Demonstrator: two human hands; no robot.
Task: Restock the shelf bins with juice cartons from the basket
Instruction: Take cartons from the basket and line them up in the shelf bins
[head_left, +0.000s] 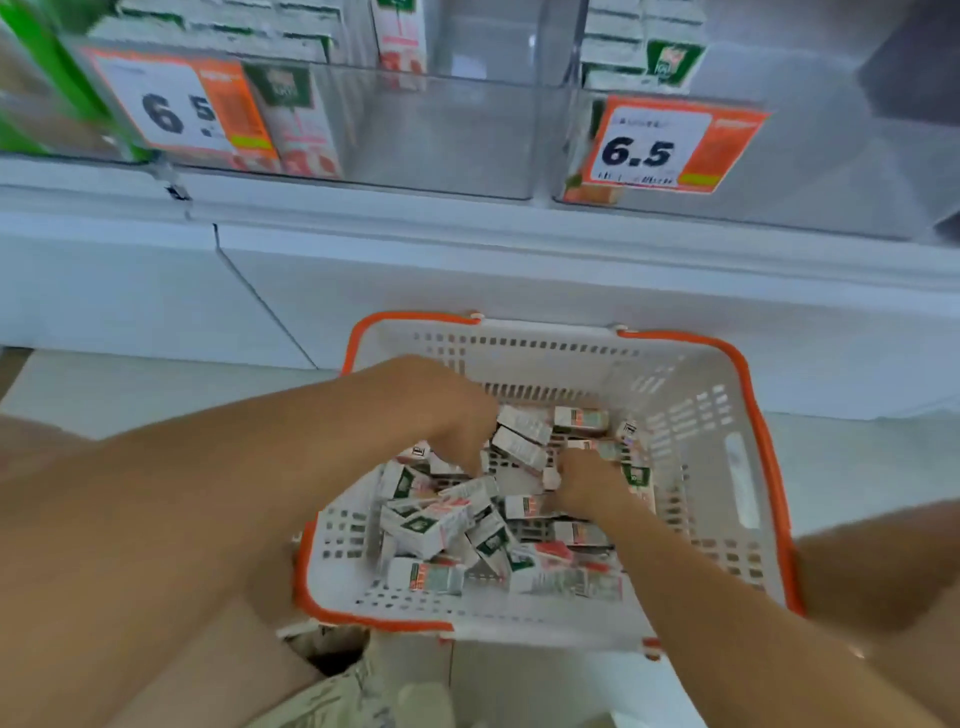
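Note:
A white basket (727, 415) with an orange rim stands on the floor below the shelf, holding several small white, green and red juice cartons (431, 525). My left hand (452, 410) reaches into the basket's far side, fingers curled round two cartons (522, 434). Beside it, my right hand (584, 480) is down among the cartons near the middle and grips one small carton (550, 478). Above, the clear shelf bins (441, 135) hold a few upright cartons (400, 41) at their backs and left sides.
Orange-and-white price tags reading 6.5 hang on the bin fronts (660, 145). A white shelf ledge (467, 228) runs between bins and basket. My knees (883, 571) flank the basket on both sides. Green packages (31, 78) stand at the far left.

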